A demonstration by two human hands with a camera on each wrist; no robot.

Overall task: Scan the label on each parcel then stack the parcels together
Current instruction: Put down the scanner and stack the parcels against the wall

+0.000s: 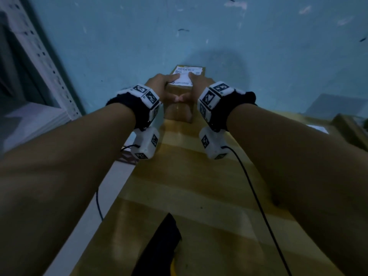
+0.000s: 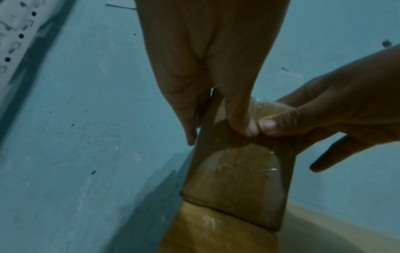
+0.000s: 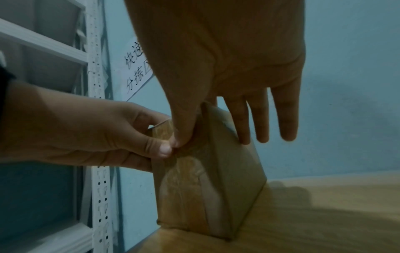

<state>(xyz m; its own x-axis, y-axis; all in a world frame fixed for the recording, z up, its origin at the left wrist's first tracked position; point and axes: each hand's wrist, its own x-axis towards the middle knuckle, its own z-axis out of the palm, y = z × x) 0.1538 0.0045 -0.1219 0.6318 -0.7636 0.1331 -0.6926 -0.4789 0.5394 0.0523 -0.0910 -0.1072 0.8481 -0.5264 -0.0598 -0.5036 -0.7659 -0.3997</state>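
A small brown cardboard parcel stands at the far end of a tan striped surface, close to the blue wall. A white label covers its top. My left hand grips the parcel's left side, fingers over the label's edge and thumb on the near face. My right hand grips the right side the same way. The two thumb tips touch on the near face. In the left wrist view the parcel rests on the surface under my left hand. In the right wrist view my right hand holds the parcel.
White perforated metal shelving stands at the left. Another cardboard parcel lies at the right edge. A black object with a yellow part sits near me on the surface. A handwritten paper sign hangs on the wall.
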